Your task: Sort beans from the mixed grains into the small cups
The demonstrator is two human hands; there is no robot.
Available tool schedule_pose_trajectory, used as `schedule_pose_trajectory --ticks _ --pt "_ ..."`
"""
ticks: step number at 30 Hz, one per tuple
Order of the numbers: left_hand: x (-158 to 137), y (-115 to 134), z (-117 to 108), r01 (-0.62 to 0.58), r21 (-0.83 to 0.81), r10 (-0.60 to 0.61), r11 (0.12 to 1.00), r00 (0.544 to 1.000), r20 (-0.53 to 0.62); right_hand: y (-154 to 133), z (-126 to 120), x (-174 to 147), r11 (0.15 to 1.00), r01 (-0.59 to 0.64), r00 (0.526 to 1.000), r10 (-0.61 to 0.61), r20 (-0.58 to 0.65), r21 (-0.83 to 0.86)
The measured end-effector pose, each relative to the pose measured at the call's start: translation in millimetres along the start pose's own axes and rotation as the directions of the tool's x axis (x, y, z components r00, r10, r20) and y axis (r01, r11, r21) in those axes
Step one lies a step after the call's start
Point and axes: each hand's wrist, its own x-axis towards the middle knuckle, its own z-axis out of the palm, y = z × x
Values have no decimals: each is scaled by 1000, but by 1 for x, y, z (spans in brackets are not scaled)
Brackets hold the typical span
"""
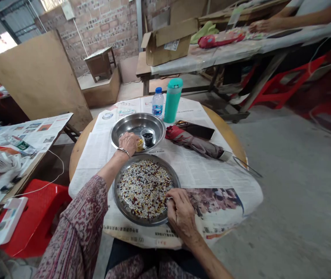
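A round metal tray [173, 173] lies near the front of the table, spread with tiny mixed pieces [144, 188] in white, yellow, dark red and black, perhaps beads or grains. At its right rim, my right hand [181, 211] is closed, thumb and fingers pinched together over the pieces. Behind the tray stands a deeper metal basin [121, 123]. My left hand [129, 143] reaches into it, fingers bunched and pointing down, tips mostly hidden. Beside those fingers are yellow pieces [140, 145], apparently in a small cup. A clear cup of black pieces [147, 136] sits just right of them.
Newspaper [89, 166] covers the round table. Behind the basin stand a water bottle [157, 102] and a teal tumbler [173, 100]. A folded umbrella [194, 142] and a phone [196, 130] lie to the right. A red stool [37, 217] holds a power strip [8, 221]. Another person's hands [261, 25] are at the far table.
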Motion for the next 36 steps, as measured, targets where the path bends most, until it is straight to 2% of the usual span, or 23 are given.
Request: schedule_pose_trajectory --ticks 8,17,20,23,25,27,30,32,33,34,36 --pt "11 6 6 25 35 -27 999 998 60 0 -1 -1 1000 -22 1000 22 7 7" --pt "0 8 4 3 28 -2 1000 1000 -18 -2 -3 1 1000 3 1000 -2 11 -20" --pt "-11 9 0 3 -30 -5 1000 995 -95 -2 -3 1 1000 5 1000 -4 15 -25" --pt "-43 9 -7 -70 -108 54 992 988 -142 -2 -3 1 1000 7 1000 -7 9 -26" --pt "-77 8 -10 -147 -154 140 977 989 -52 -1 -3 0 1000 2 1000 -2 3 -21" --pt "-115 5 -10 -218 -169 242 961 960 139 0 -2 -1 1000 -6 1000 7 5 -18" --pt "-166 6 -4 -312 -193 365 930 841 399 2 -1 -2 1000 0 1000 0 15 -25" --pt "-185 12 4 -361 -220 423 906 785 452 3 -1 -3 999 17 1000 -17 17 -34" --pt "-189 16 8 -385 -218 443 897 775 451 3 -1 -4 999 23 1000 -23 19 -39" --pt "-189 19 13 -407 -204 455 891 778 434 3 -1 -4 999 27 999 -26 21 -44" --pt "-181 23 22 -402 -134 423 906 828 368 3 -1 -4 998 27 999 -25 24 -56"
